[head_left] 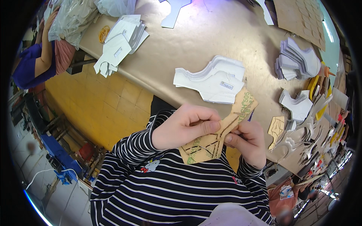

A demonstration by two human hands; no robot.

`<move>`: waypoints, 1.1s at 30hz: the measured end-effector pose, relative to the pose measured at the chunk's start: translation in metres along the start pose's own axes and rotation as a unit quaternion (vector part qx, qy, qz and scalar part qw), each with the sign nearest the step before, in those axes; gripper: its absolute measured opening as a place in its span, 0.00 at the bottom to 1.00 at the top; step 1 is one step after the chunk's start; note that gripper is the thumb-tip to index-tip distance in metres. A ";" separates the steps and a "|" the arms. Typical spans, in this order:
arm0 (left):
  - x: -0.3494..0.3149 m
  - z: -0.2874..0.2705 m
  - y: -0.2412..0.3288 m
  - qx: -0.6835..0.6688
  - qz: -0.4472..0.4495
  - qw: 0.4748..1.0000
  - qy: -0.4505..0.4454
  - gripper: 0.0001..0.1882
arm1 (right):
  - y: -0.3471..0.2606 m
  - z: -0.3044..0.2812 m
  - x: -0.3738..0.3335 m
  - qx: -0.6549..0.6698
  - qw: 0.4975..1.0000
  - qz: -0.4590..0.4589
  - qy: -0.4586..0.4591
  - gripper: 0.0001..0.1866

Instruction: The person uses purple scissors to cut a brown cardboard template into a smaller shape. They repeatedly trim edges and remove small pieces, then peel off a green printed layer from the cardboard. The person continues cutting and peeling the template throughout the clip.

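Observation:
A tan pattern template with green print, slots and dashed dark lines is held slantwise in front of my striped top. My left hand is closed on its left edge, thumb on top. On the other side my right hand pinches its right edge; a small blue thing shows beside these fingers, too little of it to name. Just beyond the template's upper end lies a stack of white cut pieces on the brown-covered table.
More stacks of white pieces lie at far left and right. A second tan template rests at the right, near yellow-handled tools and scattered offcuts. Rubber bands sit at the table's left edge; a co-worker's arm is beyond.

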State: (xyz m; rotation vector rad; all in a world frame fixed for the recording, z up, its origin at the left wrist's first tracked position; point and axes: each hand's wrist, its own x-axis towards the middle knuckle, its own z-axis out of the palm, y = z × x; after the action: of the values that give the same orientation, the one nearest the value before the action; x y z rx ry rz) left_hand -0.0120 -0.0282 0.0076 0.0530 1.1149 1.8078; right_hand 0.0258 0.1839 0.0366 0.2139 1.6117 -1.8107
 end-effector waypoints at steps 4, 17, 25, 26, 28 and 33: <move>-0.001 0.004 -0.003 0.060 0.062 0.996 0.001 0.09 | 0.004 0.007 -0.006 0.041 0.998 -0.028 0.030 0.06; -0.003 0.025 -0.011 0.121 0.116 0.983 0.078 0.08 | 0.023 0.038 -0.009 0.098 0.952 -0.135 0.257 0.04; -0.009 0.021 -0.005 0.055 0.067 0.993 0.083 0.11 | 0.011 0.012 -0.013 0.056 0.988 -0.104 0.102 0.05; -0.008 0.022 -0.004 0.050 0.060 0.994 0.080 0.11 | 0.009 0.012 -0.013 0.089 0.988 -0.085 0.096 0.05; -0.009 0.021 -0.001 0.015 0.032 0.997 0.069 0.10 | 0.007 0.012 -0.010 0.128 0.986 -0.048 0.094 0.05; -0.007 0.024 -0.003 -0.017 0.041 0.996 0.081 0.10 | 0.007 0.010 -0.010 0.050 0.998 -0.015 0.045 0.06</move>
State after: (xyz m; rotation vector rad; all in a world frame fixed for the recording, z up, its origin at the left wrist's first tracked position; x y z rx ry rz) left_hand 0.0054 -0.0174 0.0231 -0.0694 1.2112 1.9313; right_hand 0.0408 0.1790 0.0383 0.3230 1.5938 -1.9321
